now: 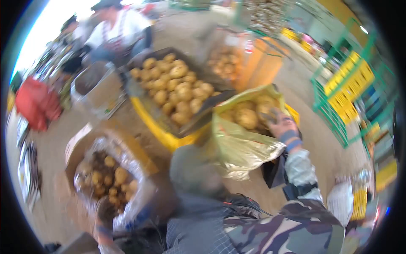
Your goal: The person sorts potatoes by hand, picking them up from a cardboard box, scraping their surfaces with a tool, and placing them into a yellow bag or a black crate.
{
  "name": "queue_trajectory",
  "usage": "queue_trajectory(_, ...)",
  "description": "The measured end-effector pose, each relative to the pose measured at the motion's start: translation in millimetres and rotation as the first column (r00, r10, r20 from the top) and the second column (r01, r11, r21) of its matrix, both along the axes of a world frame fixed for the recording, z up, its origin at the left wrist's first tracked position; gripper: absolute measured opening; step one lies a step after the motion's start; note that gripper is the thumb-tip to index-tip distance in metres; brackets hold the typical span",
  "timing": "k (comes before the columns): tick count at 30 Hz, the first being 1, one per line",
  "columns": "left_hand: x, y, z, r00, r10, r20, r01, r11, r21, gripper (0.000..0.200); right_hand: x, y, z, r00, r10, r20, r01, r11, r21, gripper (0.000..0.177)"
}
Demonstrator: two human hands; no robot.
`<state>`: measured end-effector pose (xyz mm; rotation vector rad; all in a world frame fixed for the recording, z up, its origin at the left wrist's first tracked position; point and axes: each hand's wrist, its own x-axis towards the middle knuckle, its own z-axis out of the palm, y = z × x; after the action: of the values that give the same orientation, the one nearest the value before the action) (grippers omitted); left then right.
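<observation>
My right hand (282, 125), in a dark-fingered glove with a blue band at the wrist, reaches over the rim of a yellow-green plastic bag (241, 148). Its fingers look apart and rest against large potatoes (246, 118) inside. At lower left, my left hand (105, 213), in a dark glove, is at the near edge of a cardboard box (137, 148) lined with clear plastic. Smaller potatoes (121, 175) lie in that box; blur hides the left fingers. Between box and bag, a dark-lined yellow crate (154, 127) holds a heap of potatoes (173, 84).
Beyond the bag stand an orange sack (262, 61) and a clear bag of potatoes (224, 63). A lined carton (99, 91) and red sack (37, 103) are leftward. Another person (120, 36) sits behind the crate. Green racks (332, 114) with yellow crates (349, 91) stand right.
</observation>
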<state>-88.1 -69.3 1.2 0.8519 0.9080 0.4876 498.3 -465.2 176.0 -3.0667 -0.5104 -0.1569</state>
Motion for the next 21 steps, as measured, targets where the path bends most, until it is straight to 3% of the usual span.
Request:
queue_trajectory(1,-11,9,-30,0.994,-0.007,0.110,0.006,1.000,0.012,0.031,13,-1,-1,0.998,0.061,0.015,-0.062,0.998,0.018,0.057)
queue_trajectory(2,12,-12,13,0.990,0.026,0.135,-0.031,0.999,0.031,0.025,24,-4,-2,0.992,0.123,0.031,-0.124,0.992,0.033,0.049)
queue_trajectory(3,7,-4,4,0.994,0.041,0.104,-0.043,0.999,0.011,0.023,36,-8,-2,0.982,0.183,0.047,-0.186,0.982,0.046,0.042)
queue_trajectory(4,2,2,-5,0.996,0.056,0.073,-0.056,0.998,-0.009,0.023,21,16,15,0.994,0.104,0.025,-0.106,0.986,0.131,0.038)
queue_trajectory(5,9,-1,13,0.998,0.047,-0.049,-0.047,0.999,0.012,0.028,44,18,6,0.967,0.243,0.071,-0.253,0.940,0.231,0.034)
queue_trajectory(7,7,-4,20,0.990,0.098,-0.100,-0.090,0.993,0.075,0.031,34,66,4,0.831,0.548,0.102,-0.510,0.675,0.533,0.035)
queue_trajectory(8,11,-10,21,0.986,0.090,-0.143,-0.077,0.992,0.096,0.036,-1,99,8,0.719,0.690,-0.084,-0.406,0.514,0.756,0.035)
queue_trajectory(9,13,-8,21,0.985,0.065,-0.158,-0.047,0.992,0.117,0.036,-57,144,29,0.565,0.805,-0.182,-0.361,0.440,0.822,0.038)
queue_trajectory(11,16,-11,16,0.974,-0.004,-0.225,0.045,0.983,0.179,0.037,-120,213,19,0.343,0.892,-0.295,-0.426,0.428,0.797,0.045)
queue_trajectory(12,18,-12,9,0.959,-0.042,-0.281,0.106,0.970,0.217,0.037,-170,250,39,0.273,0.778,-0.565,-0.433,0.624,0.650,0.041)
queue_trajectory(13,18,-13,-2,0.917,-0.072,-0.392,0.193,0.941,0.279,0.038,-191,280,18,0.196,0.790,-0.581,-0.575,0.572,0.585,0.043)
queue_trajectory(14,16,-16,-17,0.841,-0.060,-0.537,0.338,0.834,0.436,0.041,-220,314,6,0.222,0.631,-0.744,-0.679,0.647,0.346,0.043)
queue_trajectory(16,20,-28,6,0.708,-0.117,-0.696,0.488,0.794,0.363,0.044,-221,368,-112,0.115,0.785,-0.609,-0.961,0.244,0.133,0.043)
queue_trajectory(17,18,-32,10,0.688,-0.105,-0.718,0.526,0.754,0.393,0.045,-237,386,-139,0.140,0.783,-0.606,-0.988,0.154,-0.028,0.047)
queue_trajectory(19,12,-28,11,0.703,-0.111,-0.703,0.539,0.728,0.423,0.051,-273,399,-129,0.195,0.748,-0.634,-0.968,0.252,-0.001,0.047)
queue_trajectory(20,8,-24,8,0.712,-0.112,-0.693,0.542,0.715,0.442,0.053,-272,399,-140,0.094,0.799,-0.594,-0.980,0.178,0.085,0.047)
queue_trajectory(21,6,-20,4,0.759,-0.093,-0.645,0.455,0.783,0.423,0.053,-275,401,-150,0.041,0.824,-0.564,-0.994,0.092,0.062,0.046)
